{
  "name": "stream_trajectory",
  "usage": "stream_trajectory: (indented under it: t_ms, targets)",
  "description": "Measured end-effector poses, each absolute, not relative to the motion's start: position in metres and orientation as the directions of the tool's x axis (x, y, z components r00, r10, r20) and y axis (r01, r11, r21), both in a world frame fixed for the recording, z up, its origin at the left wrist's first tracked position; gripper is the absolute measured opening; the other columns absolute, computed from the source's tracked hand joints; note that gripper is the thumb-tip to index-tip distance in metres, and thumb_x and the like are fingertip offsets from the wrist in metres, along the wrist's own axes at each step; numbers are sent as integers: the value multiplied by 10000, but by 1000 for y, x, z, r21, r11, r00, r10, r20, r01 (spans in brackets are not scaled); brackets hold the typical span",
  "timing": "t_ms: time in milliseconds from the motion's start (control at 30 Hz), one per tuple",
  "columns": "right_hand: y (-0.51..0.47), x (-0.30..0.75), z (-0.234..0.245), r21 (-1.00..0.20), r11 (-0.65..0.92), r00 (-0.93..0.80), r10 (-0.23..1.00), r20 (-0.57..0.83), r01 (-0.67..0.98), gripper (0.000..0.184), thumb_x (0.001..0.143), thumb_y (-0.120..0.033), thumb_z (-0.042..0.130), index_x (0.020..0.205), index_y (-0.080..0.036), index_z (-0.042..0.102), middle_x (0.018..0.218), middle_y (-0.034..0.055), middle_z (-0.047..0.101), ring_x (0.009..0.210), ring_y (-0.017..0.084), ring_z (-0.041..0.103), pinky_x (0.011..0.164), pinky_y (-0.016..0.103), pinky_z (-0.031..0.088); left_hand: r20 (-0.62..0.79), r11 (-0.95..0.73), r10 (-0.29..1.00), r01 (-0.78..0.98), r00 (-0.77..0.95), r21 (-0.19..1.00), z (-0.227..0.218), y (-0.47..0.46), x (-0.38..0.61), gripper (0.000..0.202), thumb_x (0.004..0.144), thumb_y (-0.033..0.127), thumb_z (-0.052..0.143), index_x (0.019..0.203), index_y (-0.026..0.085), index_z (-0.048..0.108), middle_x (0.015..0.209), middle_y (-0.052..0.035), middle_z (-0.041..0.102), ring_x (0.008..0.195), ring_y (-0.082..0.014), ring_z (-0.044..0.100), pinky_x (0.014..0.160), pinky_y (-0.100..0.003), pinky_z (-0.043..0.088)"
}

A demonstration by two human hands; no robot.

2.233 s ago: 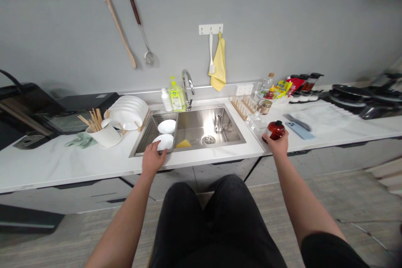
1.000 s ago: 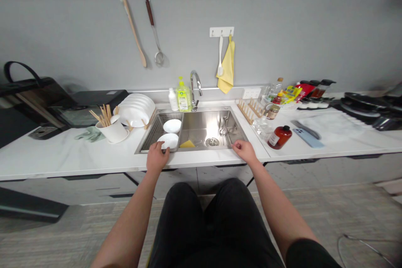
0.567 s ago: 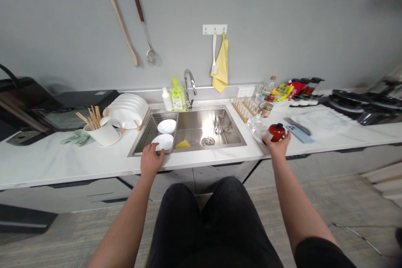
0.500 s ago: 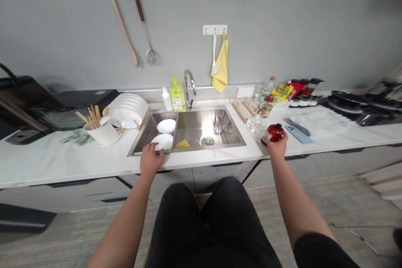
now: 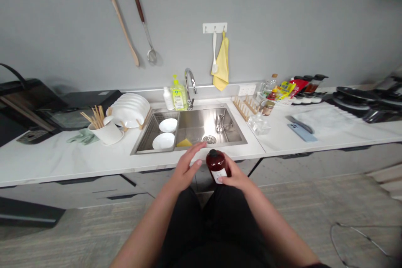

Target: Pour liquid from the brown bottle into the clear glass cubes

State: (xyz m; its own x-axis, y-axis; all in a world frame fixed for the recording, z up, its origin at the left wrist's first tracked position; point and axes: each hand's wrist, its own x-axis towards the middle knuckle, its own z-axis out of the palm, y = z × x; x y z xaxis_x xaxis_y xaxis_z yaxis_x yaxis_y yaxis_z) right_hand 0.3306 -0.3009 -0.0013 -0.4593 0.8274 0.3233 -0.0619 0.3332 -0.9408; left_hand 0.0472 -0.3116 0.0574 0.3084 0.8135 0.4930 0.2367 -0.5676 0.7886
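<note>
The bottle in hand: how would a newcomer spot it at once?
Find the sink in the counter. Before its near edge, the right hand holds a bottle upright. Unlike the yellow-green soap bottle by the tap, it is dark red with a white label.

Kitchen: sink (image 5: 216,127), stacked plates (image 5: 128,111), hanging utensils (image 5: 124,29).
</note>
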Motion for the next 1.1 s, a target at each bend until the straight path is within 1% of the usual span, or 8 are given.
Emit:
stream_trajectory:
  t_ms: [133, 267, 400, 567, 667, 767, 900, 1100]
  targets:
    - [-311, 302, 13, -929, 359, -580, 740, 340, -87, 1034, 817, -533, 991, 1695, -245, 527, 1644, 158, 690, 1491, 427, 687, 1295, 592, 525, 421, -481, 839, 110, 343, 870, 77, -336, 70, 427, 1178, 474, 582, 1508, 315, 802, 1530, -86, 801, 1463, -333, 735, 1326, -537, 525]
    - [-330, 290, 17, -888, 455, -488, 791, 369, 66, 978, 811, -274, 926, 1692, -294, 501, 1638, 141, 682, 1480, 404, 695, 1302, 588, 524, 313, -328, 923, 34, 222, 944, 66, -330, 64, 342, 1011, 502, 849, 1265, 279, 900, 1336, -109, 879, 1316, -374, 814, 1227, -582, 615]
    - [-347, 281, 17, -827, 510, -415, 823, 389, 237, 925, 788, -254, 936, 1630, -333, 561, 1562, 131, 725, 1399, 422, 732, 1221, 595, 585, 309, -310, 951, 91, 26, 946, 59, -331, 71, 285, 883, 501, 973, 1007, 272, 856, 1092, -107, 877, 1094, -340, 840, 1107, -564, 669]
    - [-347, 281, 23, -824, 517, -397, 823, 406, 231, 968, 754, -210, 915, 1637, -315, 534, 1576, 131, 719, 1408, 407, 731, 1238, 595, 576, 367, -375, 913, 11, 178, 927, 67, -348, 71, 459, 1034, 528, 819, 1427, 294, 777, 1458, -123, 811, 1381, -348, 758, 1237, -532, 582]
    - [-348, 280, 27, -806, 541, -460, 794, 397, 240, 1014, 739, -196, 923, 1663, -298, 518, 1594, 139, 713, 1416, 400, 732, 1238, 578, 578, 373, -381, 898, -11, 232, 925, 73, -354, 64, 507, 1111, 505, 720, 1558, 267, 702, 1388, -111, 856, 1393, -334, 766, 1293, -542, 525]
    - [-351, 277, 29, -800, 562, -487, 770, 412, 210, 1038, 735, -188, 928, 1675, -324, 510, 1605, 125, 709, 1451, 395, 718, 1254, 571, 571, 385, -413, 888, 66, 251, 908, 75, -358, 58, 483, 1089, 498, 763, 1507, 258, 741, 1273, -95, 891, 1297, -321, 810, 1256, -513, 552]
    - [-354, 273, 29, -814, 550, -451, 784, 426, 186, 979, 754, -185, 917, 1642, -326, 529, 1622, 121, 693, 1467, 381, 711, 1277, 568, 553, 419, -446, 876, 71, 240, 892, 72, -362, 56, 416, 1122, 503, 700, 1455, 274, 801, 1492, -103, 820, 1424, -322, 754, 1267, -478, 546]
    - [-359, 272, 26, -799, 552, -488, 779, 393, 237, 990, 738, -204, 937, 1639, -301, 540, 1571, 135, 728, 1416, 389, 739, 1244, 565, 576, 375, -411, 891, 108, 255, 905, 78, -366, 54, 340, 1106, 491, 732, 1297, 243, 867, 1284, -110, 889, 1273, -314, 820, 1213, -467, 591]
